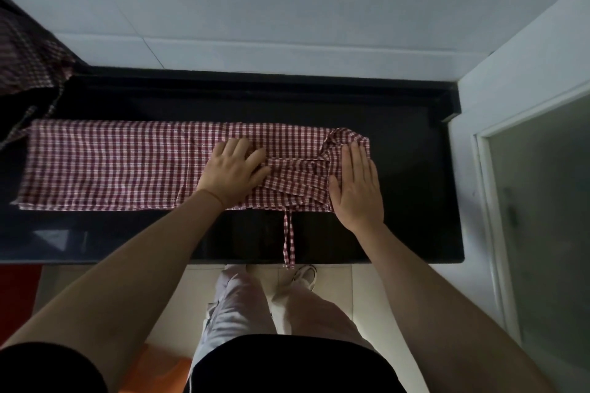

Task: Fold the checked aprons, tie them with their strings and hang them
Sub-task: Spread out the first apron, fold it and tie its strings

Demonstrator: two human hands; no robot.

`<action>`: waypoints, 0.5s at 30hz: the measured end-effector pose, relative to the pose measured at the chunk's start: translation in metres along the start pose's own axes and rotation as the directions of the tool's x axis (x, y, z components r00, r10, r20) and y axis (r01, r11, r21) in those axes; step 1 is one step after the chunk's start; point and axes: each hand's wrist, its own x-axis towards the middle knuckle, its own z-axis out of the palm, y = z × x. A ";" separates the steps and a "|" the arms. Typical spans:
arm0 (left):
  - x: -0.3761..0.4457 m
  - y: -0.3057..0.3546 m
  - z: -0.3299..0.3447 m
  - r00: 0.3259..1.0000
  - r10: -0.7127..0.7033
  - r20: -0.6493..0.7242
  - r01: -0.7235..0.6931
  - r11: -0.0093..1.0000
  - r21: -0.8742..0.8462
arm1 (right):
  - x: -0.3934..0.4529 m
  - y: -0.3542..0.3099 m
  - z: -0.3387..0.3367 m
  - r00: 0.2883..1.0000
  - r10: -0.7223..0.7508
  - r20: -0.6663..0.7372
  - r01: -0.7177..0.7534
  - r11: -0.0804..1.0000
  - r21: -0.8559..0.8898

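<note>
The red-and-white checked cloth apron [127, 166] lies folded in a long strip on the black glossy desk [399, 233], both the left hand [234, 169] and the right hand [357, 185] pressing flat with straight fingers on the apron's right end, apparently to hold the fold, while the apron's checked string [289, 239] hangs off the desk edge below.

left hand [234, 169] flat, right hand [357, 186] flat, arms outstretched

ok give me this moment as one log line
step: folding | apron: long strip on black counter | left hand: flat on it | right hand: flat on its folded end | string: loose over counter edge
</note>
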 end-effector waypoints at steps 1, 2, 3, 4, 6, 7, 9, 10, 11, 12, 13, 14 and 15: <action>-0.004 -0.001 0.002 1.000 -0.027 0.016 0.027 1.000 -0.009 | 0.000 0.001 0.001 1.000 0.004 0.012 -0.004 1.000 -0.003; -0.009 -0.004 0.003 0.997 -0.058 0.041 0.059 0.998 -0.019 | 0.000 0.001 0.000 1.000 0.009 0.022 -0.008 1.000 -0.003; -0.015 -0.006 0.004 0.992 -0.091 0.090 0.093 0.995 -0.026 | 0.000 0.000 0.000 1.000 0.012 0.028 -0.012 1.000 -0.006; -0.019 -0.009 0.004 0.984 -0.120 0.133 0.125 0.992 -0.030 | 0.000 0.000 -0.001 1.000 0.012 0.027 -0.012 1.000 -0.009; -0.022 -0.011 0.007 0.967 -0.160 0.200 0.171 0.985 -0.035 | 0.001 0.000 -0.001 1.000 0.013 0.026 -0.012 1.000 -0.014; -0.022 -0.010 0.008 0.959 -0.179 0.220 0.193 0.980 -0.045 | 0.002 0.001 -0.002 1.000 0.011 0.028 -0.010 1.000 -0.018; -0.021 -0.004 0.008 0.950 -0.208 0.234 0.231 0.970 -0.075 | 0.001 0.003 -0.002 0.999 0.005 0.035 -0.005 1.000 -0.026; -0.021 -0.002 0.009 0.949 -0.214 0.231 0.240 0.967 -0.090 | 0.000 0.004 -0.002 0.999 0.005 0.038 -0.004 1.000 -0.028; -0.020 0.001 0.010 0.950 -0.215 0.228 0.242 0.965 -0.101 | -0.001 0.007 -0.003 0.999 0.007 0.040 -0.006 1.000 -0.028; -0.019 0.004 0.011 0.950 -0.214 0.226 0.242 0.964 -0.107 | -0.001 0.010 -0.003 0.999 0.009 0.040 -0.008 1.000 -0.027; -0.018 0.006 0.012 0.951 -0.212 0.227 0.241 0.964 -0.111 | -0.002 0.014 -0.004 0.999 0.011 0.039 -0.010 1.000 -0.029; -0.015 0.011 0.013 0.950 -0.208 0.231 0.240 0.963 -0.119 | -0.003 0.019 -0.005 0.999 0.016 0.038 -0.015 0.999 -0.033; -0.012 0.015 0.012 0.950 -0.205 0.234 0.239 0.962 -0.129 | -0.004 0.025 -0.005 0.999 0.020 0.040 -0.018 0.999 -0.037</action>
